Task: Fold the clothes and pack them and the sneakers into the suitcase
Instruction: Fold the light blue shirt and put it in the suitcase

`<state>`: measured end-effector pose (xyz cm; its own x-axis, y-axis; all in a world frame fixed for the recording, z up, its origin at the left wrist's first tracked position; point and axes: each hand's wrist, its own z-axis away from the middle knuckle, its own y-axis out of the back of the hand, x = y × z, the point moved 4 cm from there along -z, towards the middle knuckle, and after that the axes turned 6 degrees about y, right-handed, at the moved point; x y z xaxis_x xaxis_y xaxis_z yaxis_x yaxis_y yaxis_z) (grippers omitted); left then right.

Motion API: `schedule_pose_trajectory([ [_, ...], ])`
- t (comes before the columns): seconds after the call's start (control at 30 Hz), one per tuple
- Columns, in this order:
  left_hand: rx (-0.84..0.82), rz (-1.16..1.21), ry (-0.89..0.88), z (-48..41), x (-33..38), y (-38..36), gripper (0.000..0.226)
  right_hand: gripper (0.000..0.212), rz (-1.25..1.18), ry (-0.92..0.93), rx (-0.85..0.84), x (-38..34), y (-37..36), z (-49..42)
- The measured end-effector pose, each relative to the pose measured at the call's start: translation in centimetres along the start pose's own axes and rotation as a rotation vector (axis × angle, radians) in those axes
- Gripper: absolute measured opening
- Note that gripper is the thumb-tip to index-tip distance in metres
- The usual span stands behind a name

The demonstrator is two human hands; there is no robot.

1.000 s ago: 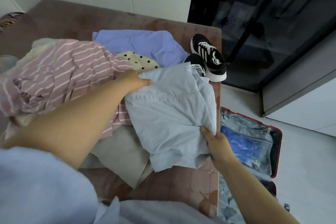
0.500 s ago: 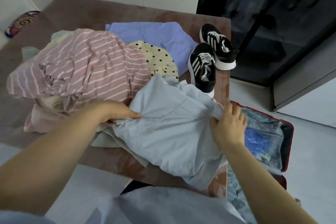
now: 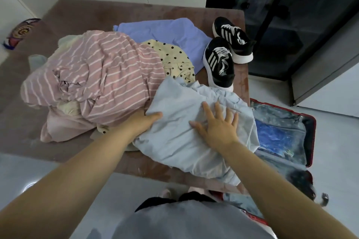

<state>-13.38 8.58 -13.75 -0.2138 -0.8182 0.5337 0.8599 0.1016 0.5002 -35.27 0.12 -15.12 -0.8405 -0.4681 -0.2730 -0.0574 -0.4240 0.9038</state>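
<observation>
Pale blue crumpled garment (image 3: 174, 141) lies near-right on brown tabletop (image 3: 97, 11). Right hand (image 3: 218, 129) lies flat on it, fingers spread wide; left hand (image 3: 145, 122) pinches its left edge. Black white-striped sneakers (image 3: 218, 64) far right; open red suitcase (image 3: 310, 134) on floor, right.

No legible text, label or number anywhere (only white stripes on the sneakers (image 3: 218, 64))

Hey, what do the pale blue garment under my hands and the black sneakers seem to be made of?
Pale blue garment: thin woven cloth, probably cotton, matte; it wrinkles in soft creases. Black sneakers: matte textile-looking uppers with white stripes and laces, over smooth white soles, likely rubber or foam.
</observation>
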Motion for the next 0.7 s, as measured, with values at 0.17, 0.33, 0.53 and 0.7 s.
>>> schedule_pose_trajectory([
  [0.17, 0.045, -0.008, -0.032, 0.3, -0.2, -0.7, 0.053, 0.086, -0.006, 0.000, 0.019, -2.3, -3.7, 6.5],
  [0.33, 0.080, -0.008, -0.124, 0.8, 0.4, -0.6, 0.042, 0.083, -0.095, -0.062, -0.025, -2.5, -4.7, 5.7],
  [0.53, 0.112, 0.042, -0.243, 1.4, 1.7, -0.4, 0.032, 0.067, -0.602, 0.010, 0.197, -8.5, 0.1, 5.8],
  [0.7, -0.042, 0.262, -0.028, 0.7, 2.0, -1.5, 0.054, 0.095, -0.777, 0.019, -0.003, -10.9, -2.1, 5.0],
])
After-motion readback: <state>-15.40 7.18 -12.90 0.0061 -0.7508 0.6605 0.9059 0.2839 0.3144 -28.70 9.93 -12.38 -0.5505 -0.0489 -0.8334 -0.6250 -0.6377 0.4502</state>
